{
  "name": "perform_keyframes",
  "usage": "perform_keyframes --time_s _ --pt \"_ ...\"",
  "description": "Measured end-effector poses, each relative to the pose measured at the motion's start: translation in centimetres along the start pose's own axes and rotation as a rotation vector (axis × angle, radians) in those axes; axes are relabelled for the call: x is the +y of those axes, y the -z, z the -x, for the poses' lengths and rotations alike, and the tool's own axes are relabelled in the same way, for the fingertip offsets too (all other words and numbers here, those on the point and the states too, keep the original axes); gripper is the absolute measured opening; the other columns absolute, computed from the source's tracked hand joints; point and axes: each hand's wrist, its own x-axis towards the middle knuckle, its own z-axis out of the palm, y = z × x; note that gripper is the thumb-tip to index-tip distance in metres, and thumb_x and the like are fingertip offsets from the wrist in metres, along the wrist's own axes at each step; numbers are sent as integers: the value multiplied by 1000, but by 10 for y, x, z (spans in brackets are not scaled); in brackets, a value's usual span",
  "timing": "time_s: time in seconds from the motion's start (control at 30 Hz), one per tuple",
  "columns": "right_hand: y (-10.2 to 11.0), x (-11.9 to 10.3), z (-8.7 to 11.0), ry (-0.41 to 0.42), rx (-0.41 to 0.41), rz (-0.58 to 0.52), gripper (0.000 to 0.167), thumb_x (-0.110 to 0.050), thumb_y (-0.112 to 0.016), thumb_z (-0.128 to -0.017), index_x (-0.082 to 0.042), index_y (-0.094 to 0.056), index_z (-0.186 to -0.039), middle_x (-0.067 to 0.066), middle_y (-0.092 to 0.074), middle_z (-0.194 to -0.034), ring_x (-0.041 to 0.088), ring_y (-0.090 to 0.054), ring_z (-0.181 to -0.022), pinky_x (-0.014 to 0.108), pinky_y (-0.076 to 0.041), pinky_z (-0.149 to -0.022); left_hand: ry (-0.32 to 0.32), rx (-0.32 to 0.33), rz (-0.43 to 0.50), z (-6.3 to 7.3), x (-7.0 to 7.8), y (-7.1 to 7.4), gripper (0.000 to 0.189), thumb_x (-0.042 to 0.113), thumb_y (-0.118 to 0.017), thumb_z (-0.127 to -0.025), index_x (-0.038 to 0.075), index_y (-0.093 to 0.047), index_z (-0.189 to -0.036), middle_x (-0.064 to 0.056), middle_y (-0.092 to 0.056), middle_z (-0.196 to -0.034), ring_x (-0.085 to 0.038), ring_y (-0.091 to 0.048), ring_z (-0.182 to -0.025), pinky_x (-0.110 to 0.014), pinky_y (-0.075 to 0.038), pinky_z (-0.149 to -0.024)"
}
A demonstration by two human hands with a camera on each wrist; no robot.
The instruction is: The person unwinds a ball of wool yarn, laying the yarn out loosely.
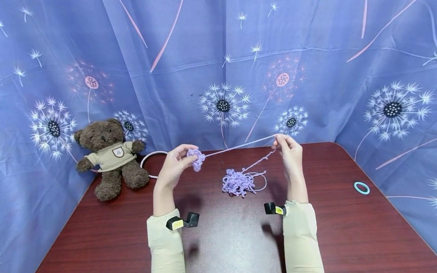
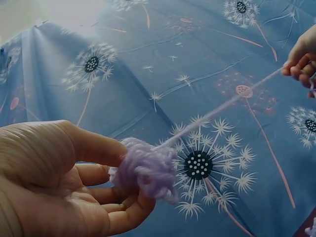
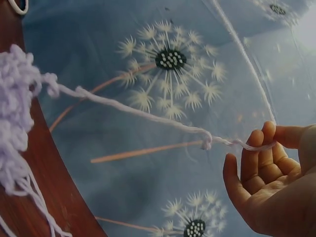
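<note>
My left hand (image 1: 173,165) holds a small wound bundle of lilac yarn (image 1: 196,159) between thumb and fingers, above the table. From that bundle a taut yarn strand (image 1: 240,146) runs up to my right hand (image 1: 290,153), which pinches it between thumb and fingertips. Below the right hand the strand continues, kinked and knotted, down to a loose lilac yarn heap (image 1: 237,182) on the table. In the left wrist view the wound bundle (image 2: 147,170) shows several wraps, thumb on top and fingers underneath. The right wrist view shows the knotted strand (image 3: 143,117) reaching the fingertips.
A brown teddy bear (image 1: 114,157) in a beige shirt sits at the table's left back, with a white ring-like loop (image 1: 145,157) partly behind it. On the right lies a turquoise ring (image 1: 361,188). Blue dandelion-print curtains (image 1: 191,57) stand behind the dark red table (image 1: 341,227).
</note>
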Motion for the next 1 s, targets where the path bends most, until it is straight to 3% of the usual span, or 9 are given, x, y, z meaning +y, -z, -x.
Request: perform_keyframes --time_s 0.1,0.4,0.73,1.0 --pt "6 -1 -2 -4 26 -23 18 -9 -58 -97 -13 -69 -84 -7 -61 -65 5 -59 -59 14 -53 -63 15 11 1 0 0 1 32 -8 -56 -90 -15 -51 -121 12 -63 -83 0 -60 -73 -18 -55 -71" --pt "21 -2 -7 19 110 -118 17 -6 -58 -96 -8 -69 -84 -4 -62 -63 6 -58 -56 14 -53 -59 12 -64 2 2 0 4 38 -13 -54 -86 -19 -46 -123 12 -63 -89 -1 -62 -76 -17 -54 -70" --pt "35 0 -12 37 197 -128 19 -5 -59 -95 -12 -71 -82 -5 -65 -64 5 -60 -58 14 -55 -64 8 16 38 4 0 10 31 -12 -54 -87 -13 -52 -118 12 -64 -88 -2 -61 -74 -17 -53 -67" --pt "29 4 -12 19 164 -37 17 -6 -58 -96 -13 -69 -84 -8 -64 -67 5 -59 -65 13 -55 -67 30 97 95 3 2 12 24 -11 -53 -90 -9 -55 -113 11 -64 -86 -3 -60 -78 -16 -52 -68"
